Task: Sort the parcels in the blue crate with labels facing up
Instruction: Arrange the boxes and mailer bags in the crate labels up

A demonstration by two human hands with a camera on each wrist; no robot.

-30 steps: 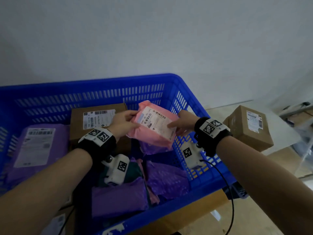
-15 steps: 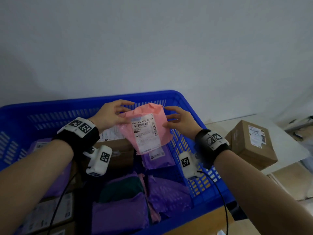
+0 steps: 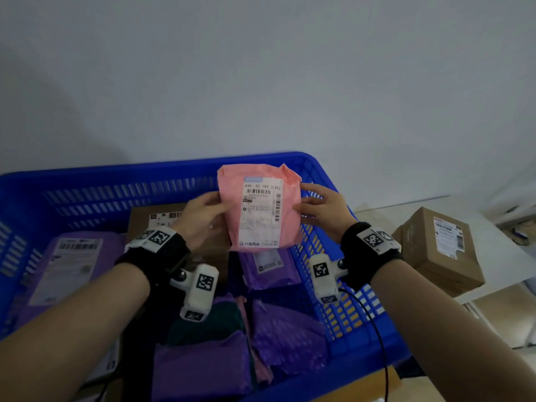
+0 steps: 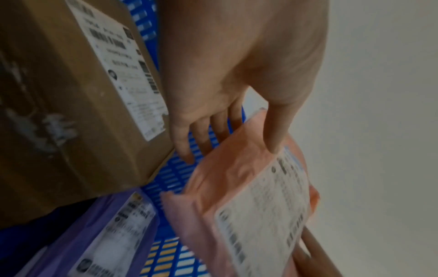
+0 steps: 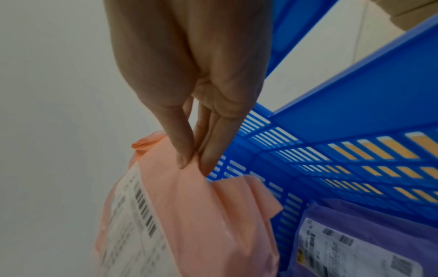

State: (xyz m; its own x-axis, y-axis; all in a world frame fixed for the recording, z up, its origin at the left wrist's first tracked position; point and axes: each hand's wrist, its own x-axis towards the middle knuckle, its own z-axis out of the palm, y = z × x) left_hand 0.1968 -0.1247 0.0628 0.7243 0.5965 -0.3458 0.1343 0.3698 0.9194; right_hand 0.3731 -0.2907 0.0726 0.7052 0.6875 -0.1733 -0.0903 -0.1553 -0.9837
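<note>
Right wrist view alone shows right hand [image 5: 189, 75] pinching pink parcel [image 5: 189, 215]; left hand's [image 4: 237, 65] grip seemingly pinches too.

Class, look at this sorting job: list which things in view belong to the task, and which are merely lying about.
Belonging to the job:
- blue crate
- pink parcel, held up by the left hand and right hand
- purple parcels in the crate
- brown box in the crate

Lying about:
- cardboard box on the white table outside the crate
</note>
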